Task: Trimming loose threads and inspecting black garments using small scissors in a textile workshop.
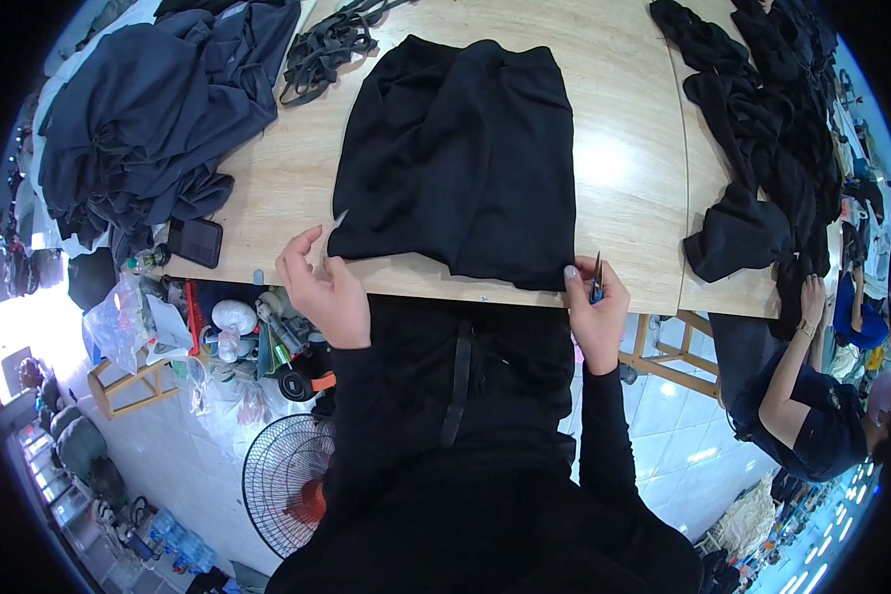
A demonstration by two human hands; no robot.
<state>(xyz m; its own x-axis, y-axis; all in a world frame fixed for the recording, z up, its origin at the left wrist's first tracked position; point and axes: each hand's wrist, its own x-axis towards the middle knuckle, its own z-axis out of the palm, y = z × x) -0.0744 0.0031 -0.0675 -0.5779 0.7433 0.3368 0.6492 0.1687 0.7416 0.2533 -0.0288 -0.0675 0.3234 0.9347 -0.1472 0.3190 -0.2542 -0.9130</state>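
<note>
A black skirt-like garment [455, 163] lies flat on the light wooden table [624, 59], its lower edge close to the table's near edge. Beside its lower left corner, my left hand [322, 297] has its fingers spread and holds nothing. A small pale pointed bit [341, 217] shows at the garment's left side; what it is I cannot make out. At the lower right corner, my right hand [599, 307] pinches the cloth edge between thumb and fingers. Small blue-handled thread snips [597, 281] are also held in that hand, blades pointing away from me.
Dark grey cloth [158, 119] is heaped at the left, near a black phone [196, 243]. Black straps [332, 49] lie at the back. More black garments [762, 148] cover the right side, where a co-worker [802, 406] reaches in. Below left stands a fan [292, 485].
</note>
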